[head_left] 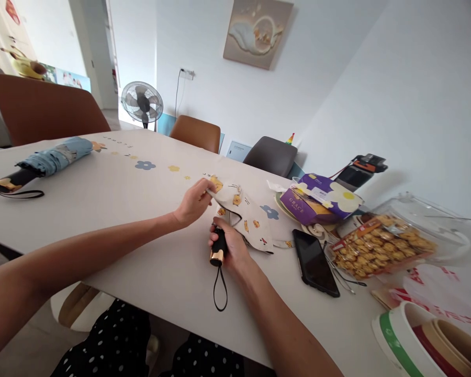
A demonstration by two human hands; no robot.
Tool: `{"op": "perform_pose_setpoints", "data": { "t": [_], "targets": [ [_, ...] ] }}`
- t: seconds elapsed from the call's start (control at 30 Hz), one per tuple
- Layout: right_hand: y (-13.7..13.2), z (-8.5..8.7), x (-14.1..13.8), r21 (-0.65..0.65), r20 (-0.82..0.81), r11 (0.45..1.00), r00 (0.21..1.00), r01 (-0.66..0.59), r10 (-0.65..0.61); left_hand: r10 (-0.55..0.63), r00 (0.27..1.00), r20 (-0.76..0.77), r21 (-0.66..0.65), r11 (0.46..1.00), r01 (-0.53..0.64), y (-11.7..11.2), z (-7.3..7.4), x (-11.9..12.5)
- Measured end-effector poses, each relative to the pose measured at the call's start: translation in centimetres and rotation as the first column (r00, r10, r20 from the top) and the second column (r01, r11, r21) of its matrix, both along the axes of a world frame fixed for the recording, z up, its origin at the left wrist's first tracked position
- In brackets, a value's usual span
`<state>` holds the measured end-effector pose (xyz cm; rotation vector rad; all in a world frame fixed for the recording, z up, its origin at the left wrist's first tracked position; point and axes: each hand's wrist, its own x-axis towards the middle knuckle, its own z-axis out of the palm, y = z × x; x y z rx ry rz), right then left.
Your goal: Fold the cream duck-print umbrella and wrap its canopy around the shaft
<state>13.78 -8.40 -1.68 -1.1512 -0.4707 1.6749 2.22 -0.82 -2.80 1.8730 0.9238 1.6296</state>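
A folding umbrella with a cream canopy (255, 222) printed with small yellow-orange figures lies partly loose over the table. My right hand (231, 241) is wrapped round its black handle (219, 246), which ends in a gold cap with a black wrist strap hanging down. Just above, my left hand (196, 201) pinches the edge of the canopy's cloth between thumb and fingers. Part of the shaft is hidden by the cloth and my right hand. At the table's left lies a second umbrella (58, 157), pale blue and folded, its black and gold handle toward me.
On the right are a black phone (316, 262), a clear jar of brown snacks (384, 246), a purple box (314, 199) and cables. Rolls of tape (400, 335) stand at the near right. Chairs (196, 133) and a fan (142, 102) are beyond the white table (160, 277).
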Motion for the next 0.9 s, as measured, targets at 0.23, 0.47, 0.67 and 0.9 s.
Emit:
{"op": "perform_pose_setpoints", "data": {
  "t": [0.23, 0.47, 0.67, 0.9],
  "targets": [
    [0.2, -0.1, 0.2, 0.011, -0.003, 1.0, 1.0, -0.018, 0.018, 0.098, 0.971, 0.217, -0.176, 0.983, -0.06, 0.9, -1.2, -3.4],
    [0.7, 0.3, 1.2, 0.051, -0.082, 0.997, 0.995, -0.055, 0.059, 0.115, 0.962, 0.249, -0.268, 0.962, -0.046, 3.0, -1.8, -4.1],
    [0.9, 1.1, 2.1, -0.01, -0.027, 0.995, 0.995, -0.094, 0.094, 0.05, 0.952, 0.3, -0.324, 0.945, 0.052, 2.8, -1.8, -4.1],
    [1.3, 0.4, 2.4, 0.043, 0.024, 0.999, 1.0, 0.002, -0.003, 0.008, 0.999, 0.036, -0.273, 0.962, 0.002, 3.3, -2.4, -4.4]
  ]
}}
